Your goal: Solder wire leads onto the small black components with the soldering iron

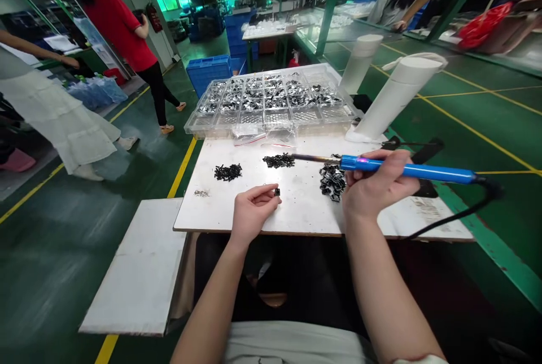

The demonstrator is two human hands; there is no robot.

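Between thumb and fingertips, my left hand pinches a small black part just above the white board. My right hand is wrapped round the blue handle of a soldering iron, whose metal tip points left. That tip is over or beside a pile of small black pieces; I cannot tell if it touches them. Left of it lies a second black pile, with tiny metal bits nearer the left edge. Shiny black parts are heaped by my right hand, which partly hides them.
A clear compartment tray full of shiny parts stands at the back of the white board. Plastic bags lie before it. White tubes rise at the right. The iron's black cord loops there. People stand at the left.
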